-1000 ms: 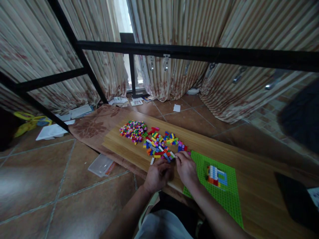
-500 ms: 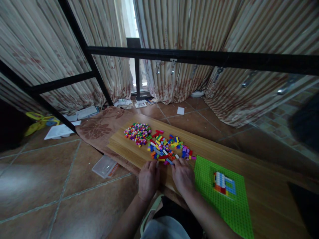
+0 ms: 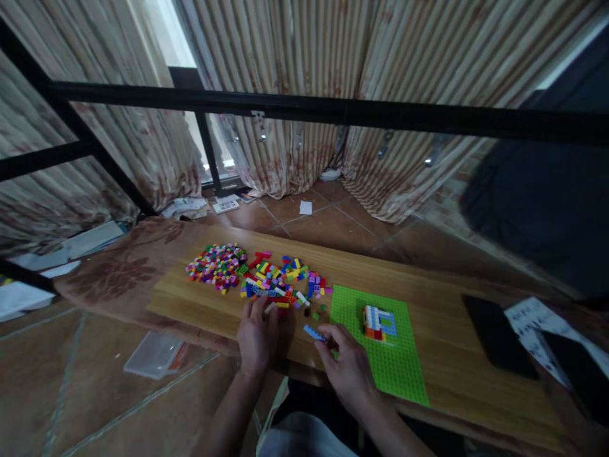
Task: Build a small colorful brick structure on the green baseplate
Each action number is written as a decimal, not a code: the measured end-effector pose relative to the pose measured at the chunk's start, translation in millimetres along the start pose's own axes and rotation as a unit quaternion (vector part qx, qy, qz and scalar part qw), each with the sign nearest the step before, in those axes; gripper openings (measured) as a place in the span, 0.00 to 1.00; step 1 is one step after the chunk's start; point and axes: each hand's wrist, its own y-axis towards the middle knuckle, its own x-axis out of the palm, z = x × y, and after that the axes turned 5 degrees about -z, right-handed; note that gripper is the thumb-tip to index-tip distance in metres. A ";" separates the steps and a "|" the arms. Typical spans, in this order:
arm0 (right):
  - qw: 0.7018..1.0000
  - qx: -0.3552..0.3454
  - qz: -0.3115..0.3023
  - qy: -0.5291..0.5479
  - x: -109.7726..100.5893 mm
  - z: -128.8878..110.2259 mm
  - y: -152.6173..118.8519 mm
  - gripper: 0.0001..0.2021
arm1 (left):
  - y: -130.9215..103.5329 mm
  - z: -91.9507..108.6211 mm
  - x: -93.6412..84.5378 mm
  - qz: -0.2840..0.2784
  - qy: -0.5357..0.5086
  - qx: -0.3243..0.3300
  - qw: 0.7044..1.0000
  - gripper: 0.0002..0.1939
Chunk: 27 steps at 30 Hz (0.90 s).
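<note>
My right hand [image 3: 346,363] pinches a light blue brick [image 3: 314,333] over the wooden board, left of the green baseplate [image 3: 399,368]. My left hand [image 3: 257,336] is at the near edge of the loose brick pile [image 3: 280,279], its fingers curled beside a white brick [image 3: 270,308]; whether it grips that brick is too small to tell. On the baseplate stands a small structure [image 3: 379,322] of white, light blue, red and yellow bricks. A mound of smaller mixed bricks [image 3: 216,265] lies at the left.
The wooden board [image 3: 447,330] lies on a brown cloth [image 3: 118,273]. A black flat object [image 3: 498,335] and papers are at the right. A clear plastic box [image 3: 153,354] sits on the floor at lower left. A black metal bar [image 3: 304,106] crosses in front of curtains.
The view has swung to the right. My right hand has drawn back from the pile and holds the light blue brick. My left hand has moved onto the pile's near edge.
</note>
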 end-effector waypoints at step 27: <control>0.982 0.062 -0.127 0.123 -112.4 53.5 -66.7 0.23 | -76.1 110.5 40.7 -0.591 -0.306 0.007 0.746 0.13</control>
